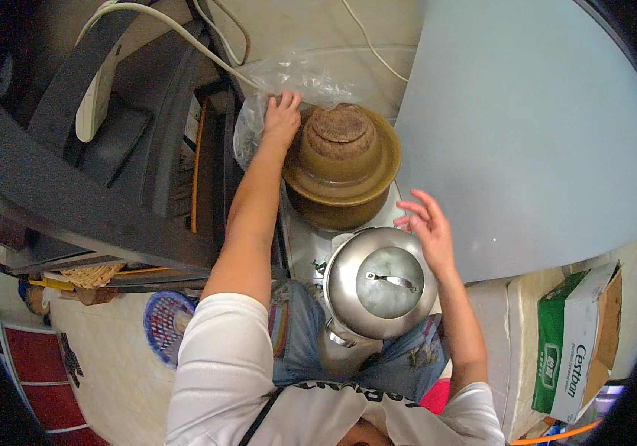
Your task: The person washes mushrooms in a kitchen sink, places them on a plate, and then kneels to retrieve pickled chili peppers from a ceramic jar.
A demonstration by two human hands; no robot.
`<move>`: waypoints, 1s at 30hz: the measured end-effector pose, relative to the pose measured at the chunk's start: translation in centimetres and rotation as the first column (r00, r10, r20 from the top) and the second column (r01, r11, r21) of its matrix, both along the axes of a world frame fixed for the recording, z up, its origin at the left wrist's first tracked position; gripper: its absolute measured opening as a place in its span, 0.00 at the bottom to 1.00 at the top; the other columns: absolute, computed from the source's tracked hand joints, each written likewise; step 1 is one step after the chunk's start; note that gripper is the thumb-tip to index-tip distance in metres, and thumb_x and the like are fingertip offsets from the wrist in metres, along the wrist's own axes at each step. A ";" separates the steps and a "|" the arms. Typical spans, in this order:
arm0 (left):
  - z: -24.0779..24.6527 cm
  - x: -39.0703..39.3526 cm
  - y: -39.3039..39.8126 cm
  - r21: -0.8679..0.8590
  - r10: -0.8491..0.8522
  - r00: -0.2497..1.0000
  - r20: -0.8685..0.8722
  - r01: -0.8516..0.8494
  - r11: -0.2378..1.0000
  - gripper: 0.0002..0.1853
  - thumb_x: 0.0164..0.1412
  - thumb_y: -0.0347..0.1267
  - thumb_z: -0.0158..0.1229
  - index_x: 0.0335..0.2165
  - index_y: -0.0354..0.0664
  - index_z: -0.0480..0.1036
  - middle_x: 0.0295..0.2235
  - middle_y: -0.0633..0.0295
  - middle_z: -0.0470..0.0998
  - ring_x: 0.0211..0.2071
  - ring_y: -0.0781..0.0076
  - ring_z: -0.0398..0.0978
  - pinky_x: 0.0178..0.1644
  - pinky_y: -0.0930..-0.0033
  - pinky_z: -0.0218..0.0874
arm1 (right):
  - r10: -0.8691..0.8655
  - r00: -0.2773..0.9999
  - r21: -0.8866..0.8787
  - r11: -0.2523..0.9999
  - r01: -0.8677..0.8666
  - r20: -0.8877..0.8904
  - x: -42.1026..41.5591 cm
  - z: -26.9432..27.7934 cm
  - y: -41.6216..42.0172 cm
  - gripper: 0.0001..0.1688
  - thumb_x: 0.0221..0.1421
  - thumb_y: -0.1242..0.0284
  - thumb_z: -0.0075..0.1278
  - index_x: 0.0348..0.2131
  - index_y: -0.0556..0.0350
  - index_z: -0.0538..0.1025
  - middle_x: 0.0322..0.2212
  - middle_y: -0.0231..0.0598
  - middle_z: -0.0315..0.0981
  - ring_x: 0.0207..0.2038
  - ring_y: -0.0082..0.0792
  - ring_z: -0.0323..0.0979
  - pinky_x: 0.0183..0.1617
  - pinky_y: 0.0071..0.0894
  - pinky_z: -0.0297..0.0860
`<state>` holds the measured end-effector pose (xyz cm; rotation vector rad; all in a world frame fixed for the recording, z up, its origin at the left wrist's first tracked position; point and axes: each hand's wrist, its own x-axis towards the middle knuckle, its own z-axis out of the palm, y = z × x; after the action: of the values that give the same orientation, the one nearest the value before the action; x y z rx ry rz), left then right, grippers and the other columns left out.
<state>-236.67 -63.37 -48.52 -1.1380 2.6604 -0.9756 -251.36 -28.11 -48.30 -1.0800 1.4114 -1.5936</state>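
My left hand reaches forward to a crumpled clear plastic bag, its fingertips against the film; whether they grip it is unclear. Close by that hand stands a brown glazed earthenware pot, capped by a bowl-shaped earthenware lid with a rough, unglazed top. My right hand hovers with fingers apart and nothing in them, beside the far right rim of a stainless steel pot. That pot's steel lid has a round glass window and a metal handle. The steel pot is nearest my legs.
A large grey-blue panel rises at the right. Dark grey furniture stands at the left, with a white cable looping over it. A blue plastic basket is at lower left, and an open Cestbon cardboard box at right.
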 end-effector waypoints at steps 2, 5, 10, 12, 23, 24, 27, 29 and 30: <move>-0.6 -0.5 -0.8 0.071 -0.027 0.992 -0.122 0.036 0.997 0.15 0.54 0.30 0.46 0.41 0.45 0.71 0.49 0.59 0.59 0.52 0.56 0.54 0.45 0.53 0.58 | -0.026 1.000 0.000 1.000 0.026 0.014 0.9 0.0 1.6 0.24 0.55 0.75 0.41 0.52 0.56 0.58 0.41 0.44 0.68 0.35 0.28 0.71 0.39 0.24 0.65; -1.7 -0.2 -2.5 0.177 0.035 0.926 -0.377 0.035 0.984 0.15 0.54 0.31 0.45 0.40 0.45 0.72 0.41 0.56 0.67 0.42 0.54 0.68 0.38 0.52 0.64 | -0.092 0.994 -0.002 0.996 0.092 0.059 1.9 -0.9 4.0 0.23 0.54 0.75 0.41 0.50 0.58 0.60 0.40 0.44 0.69 0.34 0.29 0.71 0.38 0.24 0.65; -1.3 -1.2 -3.9 0.441 0.222 0.889 -0.401 -0.025 0.897 0.14 0.54 0.31 0.44 0.38 0.42 0.73 0.32 0.49 0.75 0.33 0.50 0.74 0.35 0.53 0.66 | -0.253 0.960 0.028 0.967 0.251 0.117 2.5 -3.0 8.6 0.19 0.54 0.76 0.42 0.47 0.60 0.63 0.35 0.45 0.71 0.31 0.29 0.71 0.38 0.26 0.66; -2.3 -0.8 -4.9 0.444 0.244 0.901 -0.358 -0.066 0.893 0.14 0.54 0.32 0.45 0.35 0.41 0.74 0.32 0.49 0.75 0.35 0.53 0.74 0.36 0.54 0.66 | -0.309 0.939 0.047 0.951 0.305 0.152 2.8 -3.3 10.0 0.18 0.54 0.76 0.42 0.45 0.61 0.64 0.34 0.45 0.71 0.30 0.30 0.71 0.37 0.27 0.66; -4.7 1.6 -3.8 0.415 0.257 0.964 0.063 -0.260 0.872 0.15 0.52 0.32 0.46 0.39 0.43 0.71 0.41 0.56 0.72 0.41 0.59 0.71 0.44 0.58 0.61 | -0.374 0.914 0.037 0.927 0.373 0.160 3.7 -3.9 13.2 0.14 0.54 0.75 0.43 0.41 0.63 0.68 0.31 0.45 0.72 0.29 0.30 0.71 0.36 0.27 0.67; -5.3 1.6 -4.5 0.517 0.358 0.934 -0.012 -0.301 0.802 0.16 0.52 0.32 0.45 0.40 0.43 0.70 0.41 0.56 0.72 0.42 0.59 0.71 0.45 0.58 0.61 | -0.366 0.917 0.032 0.930 0.366 0.160 3.7 -3.9 13.3 0.13 0.54 0.75 0.42 0.40 0.63 0.68 0.31 0.44 0.72 0.28 0.29 0.71 0.36 0.27 0.67; -7.2 2.2 -5.8 0.928 0.943 -0.222 -0.246 0.228 0.296 0.18 0.52 0.31 0.45 0.44 0.44 0.68 0.43 0.57 0.71 0.43 0.60 0.70 0.46 0.58 0.60 | -0.399 0.903 0.081 0.917 0.391 0.161 3.8 -3.6 12.9 0.11 0.55 0.76 0.42 0.38 0.63 0.69 0.29 0.44 0.72 0.28 0.28 0.70 0.35 0.26 0.67; -7.0 3.5 -5.7 0.843 0.754 -0.657 -0.012 0.399 0.361 0.20 0.52 0.31 0.45 0.46 0.44 0.67 0.45 0.57 0.70 0.44 0.60 0.69 0.47 0.57 0.59 | -0.364 0.914 0.034 0.931 0.364 0.179 3.8 -3.7 12.1 0.11 0.55 0.76 0.41 0.38 0.63 0.69 0.29 0.43 0.72 0.28 0.28 0.70 0.35 0.25 0.66; -7.0 4.2 -5.3 0.843 0.735 -0.678 0.026 0.410 0.349 0.21 0.52 0.31 0.45 0.47 0.45 0.66 0.45 0.57 0.70 0.45 0.61 0.69 0.48 0.57 0.59 | -0.352 0.918 0.017 0.935 0.355 0.184 3.7 -3.7 11.9 0.10 0.55 0.77 0.40 0.37 0.63 0.69 0.29 0.43 0.72 0.27 0.27 0.70 0.35 0.25 0.66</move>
<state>-232.43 -68.68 -55.53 1.7471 -0.3579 -1.4340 -247.62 -16.25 -51.95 -0.6872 1.5296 -1.9084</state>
